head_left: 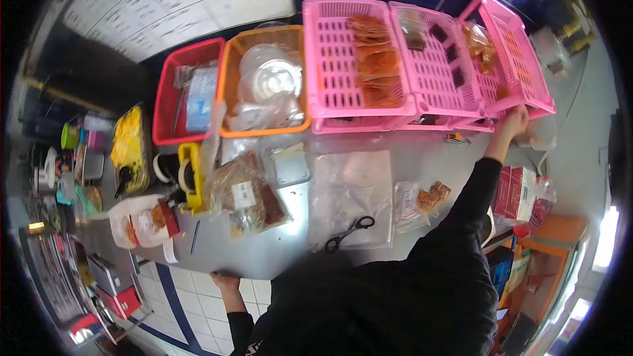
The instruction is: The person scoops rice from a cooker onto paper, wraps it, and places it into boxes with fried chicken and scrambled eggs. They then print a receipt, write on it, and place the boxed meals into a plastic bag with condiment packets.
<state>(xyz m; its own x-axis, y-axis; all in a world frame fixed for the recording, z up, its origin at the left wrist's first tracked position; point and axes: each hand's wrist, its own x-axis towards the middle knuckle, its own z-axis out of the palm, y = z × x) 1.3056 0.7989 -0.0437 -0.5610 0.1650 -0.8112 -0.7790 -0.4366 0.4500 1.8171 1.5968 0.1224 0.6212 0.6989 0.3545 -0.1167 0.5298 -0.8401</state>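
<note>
At the far right my right hand (517, 122) is closed on the front rim of a pink plastic basket (539, 92), which leans at an angle over the basket beside it. That neighbouring pink basket (486, 86) holds clear bags of brown food. My left hand (226, 281) rests low at the front edge of the steel table (264, 260), holding nothing, fingers stretched along the edge. Between my arms, black-handled scissors (349, 233) lie on a stack of clear plastic bags (353, 178). Small packets (432, 199) sit just right of the stack.
More pink baskets (330, 59), an orange basket (231, 46) with clear tubs and a red basket (165, 105) line the back. A yellow tape dispenser (191, 178), bagged food (247, 194) and a paper food tray (142, 221) stand left. Boxes (517, 191) are at right.
</note>
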